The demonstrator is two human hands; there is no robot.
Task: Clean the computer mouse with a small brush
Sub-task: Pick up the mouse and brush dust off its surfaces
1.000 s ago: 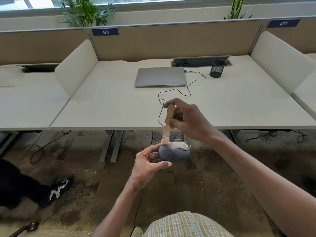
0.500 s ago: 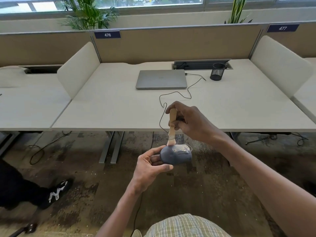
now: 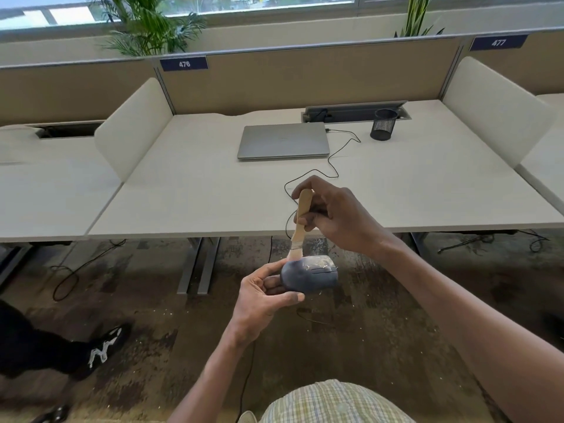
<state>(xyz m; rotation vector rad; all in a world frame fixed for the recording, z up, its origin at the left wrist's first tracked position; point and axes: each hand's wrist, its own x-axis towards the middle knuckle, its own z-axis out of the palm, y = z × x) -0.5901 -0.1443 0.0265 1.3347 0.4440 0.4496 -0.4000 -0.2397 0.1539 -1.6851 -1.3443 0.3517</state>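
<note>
- Left hand [image 3: 262, 296], lower centre of frame: thumb and fingers curl round the rear of the mouse [image 3: 308, 277], holding it in the air over the floor, in front of the counter [image 3: 183, 190] edge.
- Mouse: dark grey-blue, pale smears on its top face.
- Right hand [image 3: 332, 215], centre of frame: fingers and thumb pinch the wooden handle of the brush [image 3: 300, 222].
- Brush nearly upright, pale bristles down, touching the mouse's upper left edge.
- Counter, upper centre: closed laptop [image 3: 283, 141]; black mesh cup [image 3: 384, 124] to its right; thin black cable [image 3: 335, 154] runs from the laptop toward the hands.
</note>
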